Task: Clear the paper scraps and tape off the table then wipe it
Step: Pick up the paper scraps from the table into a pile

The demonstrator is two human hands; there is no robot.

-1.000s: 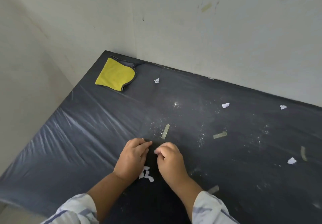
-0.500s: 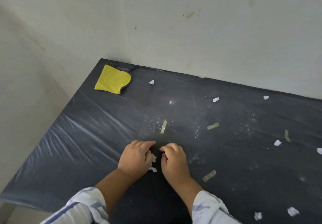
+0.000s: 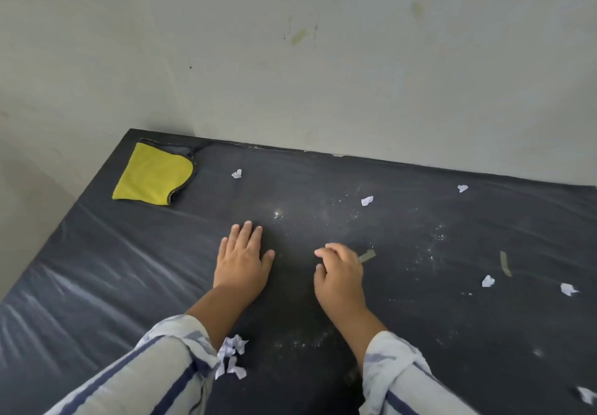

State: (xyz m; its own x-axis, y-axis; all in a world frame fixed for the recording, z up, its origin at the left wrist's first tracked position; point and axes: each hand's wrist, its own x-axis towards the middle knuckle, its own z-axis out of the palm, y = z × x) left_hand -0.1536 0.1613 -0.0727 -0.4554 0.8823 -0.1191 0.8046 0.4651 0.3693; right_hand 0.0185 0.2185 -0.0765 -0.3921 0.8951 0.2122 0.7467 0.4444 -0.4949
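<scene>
Loosely crumpled paper scraps (image 3: 232, 355) dot the wrinkled black table (image 3: 97, 285).

Plain room: stained wall (image 3: 355, 75), covered table (image 3: 420, 334)

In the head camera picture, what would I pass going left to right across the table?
Yellow cloth → left hand → right hand → far paper scrap → nearer paper scrap → tape strip → paper scrap beside it → corner paper scrap.

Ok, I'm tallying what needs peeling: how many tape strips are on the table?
2. One tape strip pokes out from behind the right hand; a second tape strip lies farther right. That hand or the left hand may cover others.
</scene>
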